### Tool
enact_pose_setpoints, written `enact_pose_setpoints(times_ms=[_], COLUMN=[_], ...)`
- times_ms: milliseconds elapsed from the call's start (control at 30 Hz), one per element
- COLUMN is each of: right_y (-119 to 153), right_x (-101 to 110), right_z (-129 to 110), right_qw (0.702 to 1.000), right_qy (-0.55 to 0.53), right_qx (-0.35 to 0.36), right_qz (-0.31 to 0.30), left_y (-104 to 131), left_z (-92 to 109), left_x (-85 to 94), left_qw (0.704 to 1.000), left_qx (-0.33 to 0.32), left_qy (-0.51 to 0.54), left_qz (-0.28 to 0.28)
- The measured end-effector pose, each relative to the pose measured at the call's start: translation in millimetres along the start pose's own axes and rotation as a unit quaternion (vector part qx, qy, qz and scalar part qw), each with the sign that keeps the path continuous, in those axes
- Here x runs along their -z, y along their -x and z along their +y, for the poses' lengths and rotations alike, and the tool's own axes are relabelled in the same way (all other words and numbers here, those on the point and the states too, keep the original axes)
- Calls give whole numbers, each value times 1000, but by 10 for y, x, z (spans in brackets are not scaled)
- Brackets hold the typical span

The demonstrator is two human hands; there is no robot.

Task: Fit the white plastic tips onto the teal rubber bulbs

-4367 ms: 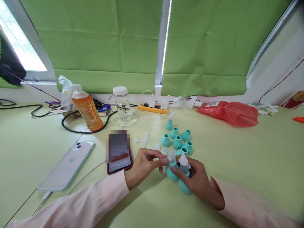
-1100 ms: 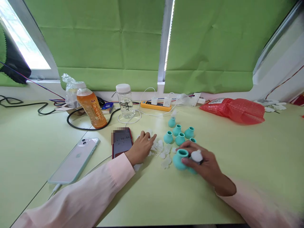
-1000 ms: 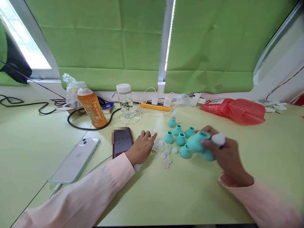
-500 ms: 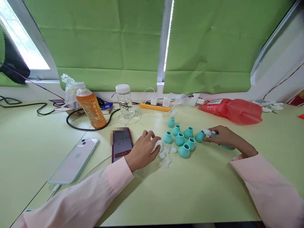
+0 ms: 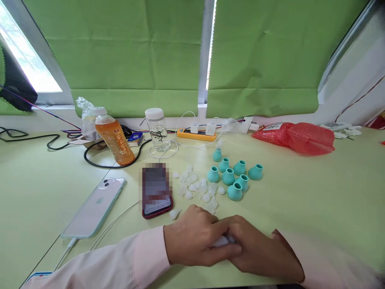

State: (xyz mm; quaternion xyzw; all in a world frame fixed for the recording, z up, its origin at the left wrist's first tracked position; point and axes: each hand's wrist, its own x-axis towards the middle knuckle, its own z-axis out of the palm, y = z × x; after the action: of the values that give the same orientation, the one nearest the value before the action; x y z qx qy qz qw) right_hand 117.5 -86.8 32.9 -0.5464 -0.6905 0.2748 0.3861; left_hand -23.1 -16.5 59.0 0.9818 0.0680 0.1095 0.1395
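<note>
My left hand (image 5: 200, 237) and my right hand (image 5: 255, 243) meet above the front of the table, fingers closed against each other. Between them shows a small translucent plastic piece (image 5: 221, 241), mostly covered by the fingers. Anything else inside the palms is hidden. Beyond the hands, several teal rubber bulbs (image 5: 235, 192) with open necks stand in a loose group. One teal bulb (image 5: 217, 155) at the back has a clear piece in its neck. Left of the group lies a scatter of small clear and white plastic pieces (image 5: 192, 187), with a single piece (image 5: 174, 214) nearer my left wrist.
A red-edged phone (image 5: 158, 208) and a pale-cased phone (image 5: 93, 210) on a cable lie to the left. Behind stand an orange drink bottle (image 5: 116, 140), a clear jar (image 5: 158, 134) and an orange power strip (image 5: 197, 135). A red plastic bag (image 5: 309, 138) lies back right.
Both hands have drawn back towards me and come together, the left from the scattered pieces, the right from the outer bulb. The teal bulb partly showing under my right hand is now out of sight.
</note>
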Motion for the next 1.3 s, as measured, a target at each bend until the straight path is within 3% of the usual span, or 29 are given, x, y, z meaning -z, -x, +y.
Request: enact_pose_setpoints(times_ms=[67,167,300,367,433,467,567,667,733,867,933,1000,1100,1300], right_y=[7,-5,-22,-21,-15,-12,-8,-31,-59,-106,-112,-115,-130,-170], right_x=[-7,5,18,49,99,126,186,186,155,74,52,47,62,92], right_z=[0,-8,5,19,29,33,43,68,100,202,247,269,260,235], right_qw=[996,987,983,982,983,982,982,986,991,995,988,980,969,952], right_qy=[55,118,152,140,104,82,41,26,16,-27,-71,-120,-192,-267], right_qx=[10,-14,-11,-15,-34,-43,-68,-81,-71,-99,-123,-132,-131,-145], right_qz=[-64,-109,-107,-122,-151,-165,-174,-142,-108,6,57,88,83,43], left_y=[-18,-60,-112,-129,-139,-141,-140,-130,-121,-94,-76,-61,-51,-58], left_z=[-10,-76,-248,-371,-499,-556,-679,-721,-709,-598,-510,-427,-357,-363], left_x=[-21,-23,12,39,48,40,-30,-103,-123,-103,-81,-58,-37,-44], left_qw=[999,980,904,907,943,954,965,969,968,975,980,981,982,965], left_qx=[12,42,182,237,246,249,255,234,221,173,105,28,-33,-78], left_qy=[30,183,384,348,201,126,-19,-85,-117,-99,-42,-11,-53,-170], left_qz=[-33,-58,-41,29,101,112,57,2,0,99,164,191,177,183])
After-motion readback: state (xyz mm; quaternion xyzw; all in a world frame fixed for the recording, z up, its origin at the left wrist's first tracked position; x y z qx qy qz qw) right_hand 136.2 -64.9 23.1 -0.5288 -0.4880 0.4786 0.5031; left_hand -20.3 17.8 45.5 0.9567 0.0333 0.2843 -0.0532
